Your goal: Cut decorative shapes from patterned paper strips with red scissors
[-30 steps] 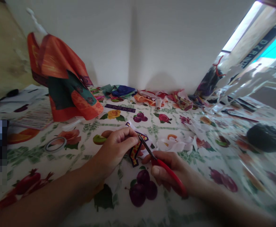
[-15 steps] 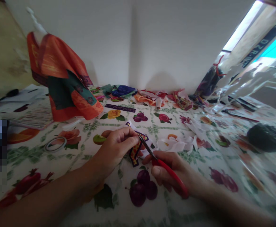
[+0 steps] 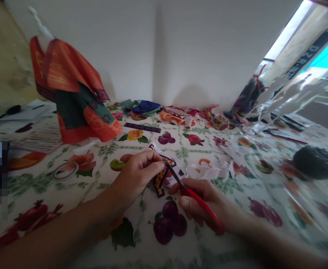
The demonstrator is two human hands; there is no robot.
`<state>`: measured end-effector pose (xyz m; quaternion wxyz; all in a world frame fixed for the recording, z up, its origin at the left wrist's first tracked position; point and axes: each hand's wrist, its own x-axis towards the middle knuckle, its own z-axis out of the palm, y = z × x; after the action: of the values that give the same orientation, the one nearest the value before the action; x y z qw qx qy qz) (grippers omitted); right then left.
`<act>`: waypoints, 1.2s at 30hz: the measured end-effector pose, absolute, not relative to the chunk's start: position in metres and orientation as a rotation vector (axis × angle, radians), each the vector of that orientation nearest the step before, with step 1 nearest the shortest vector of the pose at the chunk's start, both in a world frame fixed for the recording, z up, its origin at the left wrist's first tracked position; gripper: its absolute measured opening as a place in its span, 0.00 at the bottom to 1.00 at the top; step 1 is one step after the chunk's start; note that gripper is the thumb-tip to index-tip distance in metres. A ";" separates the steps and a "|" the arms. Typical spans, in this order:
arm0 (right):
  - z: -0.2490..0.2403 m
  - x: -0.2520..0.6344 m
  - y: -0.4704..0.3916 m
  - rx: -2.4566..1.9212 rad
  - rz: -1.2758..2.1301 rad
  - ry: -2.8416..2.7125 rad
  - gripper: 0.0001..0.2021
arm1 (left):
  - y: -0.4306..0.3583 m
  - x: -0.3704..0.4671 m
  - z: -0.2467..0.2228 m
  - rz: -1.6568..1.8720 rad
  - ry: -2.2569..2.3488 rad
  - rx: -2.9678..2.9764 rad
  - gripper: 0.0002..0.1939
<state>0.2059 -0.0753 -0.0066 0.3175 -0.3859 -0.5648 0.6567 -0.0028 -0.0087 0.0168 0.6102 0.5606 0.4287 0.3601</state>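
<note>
My left hand (image 3: 141,168) pinches a small patterned cutout (image 3: 159,181), yellow and red with a dark purple border, between thumb and fingertips. It looks like paper or fabric; I cannot tell which. Red-handled scissors (image 3: 199,203) are in my right hand (image 3: 208,198), the fingers wrapped round the handles. Their blades point up and left, with the tips against the cutout beside my left thumb. White scraps (image 3: 210,170) lie just to the right of the cutout on the fruit-printed tablecloth (image 3: 96,231).
At the left stands a white figure in an orange and green robe (image 3: 71,89). A ring of tape (image 3: 66,170) lies before it. Crumpled fabric pieces (image 3: 145,107) line the wall, near a dark purple strip (image 3: 143,127). White figures (image 3: 290,93) and a dark bundle (image 3: 315,162) are at the right.
Almost nothing differs. The view has shifted very slightly, and both hands, the scissors and the cutout keep nearly the same positions.
</note>
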 end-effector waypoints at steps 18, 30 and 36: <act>-0.006 0.205 -0.075 -1.028 1.725 -1.492 0.24 | -0.009 -0.005 0.015 0.818 0.996 1.310 0.08; -0.002 0.203 -0.076 -1.090 1.717 -1.484 0.23 | -0.004 -0.003 0.015 0.822 0.990 1.306 0.09; -0.003 0.202 -0.075 -1.040 1.742 -1.465 0.22 | -0.007 -0.004 0.016 0.827 0.987 1.258 0.09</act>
<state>0.2025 -0.0754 -0.0034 0.3141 -0.3946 -0.5557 0.6610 -0.0037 -0.0073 0.0159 0.6214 0.5476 0.4297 0.3597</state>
